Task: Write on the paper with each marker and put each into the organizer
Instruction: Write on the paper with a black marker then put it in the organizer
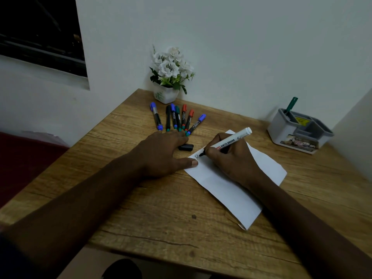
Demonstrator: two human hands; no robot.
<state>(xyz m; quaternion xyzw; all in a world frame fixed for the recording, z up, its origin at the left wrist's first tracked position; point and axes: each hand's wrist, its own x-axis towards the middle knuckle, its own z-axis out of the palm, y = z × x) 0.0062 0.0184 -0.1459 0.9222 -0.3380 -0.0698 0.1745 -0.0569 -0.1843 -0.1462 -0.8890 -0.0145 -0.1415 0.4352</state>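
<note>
The right hand (233,158) is gripping a white whiteboard marker (227,142), its fingers (214,151) clamped around the lower barrel near the black tip. The tip is pressing on the upper left corner of the sheet of white paper (237,188), where a small dark scribble (196,156) is showing. The marker is leaning up and to the right, its white end pointing toward the organizer.

The left hand (163,152) is lying flat on the wooden bench (161,218), fingers spread apart and holding nothing, with the thumb (189,163) pressing on the left edge of the paper. A black marker cap (186,147) is lying on the bench just beside the left hand, between it and the marker tip.

Beyond the left hand, a row of seven capped markers (177,119) is lying fanned on the bench, with blue, black, green and red caps; the nearest ends are almost touching the fingertips. Behind them, a small white pot of white artificial flowers (170,77) is standing against the wall.

At the far right corner of the bench, a grey and white desk organizer (298,135) is standing, and a green marker (291,106) is sitting tilted in its rear left compartment.
</note>
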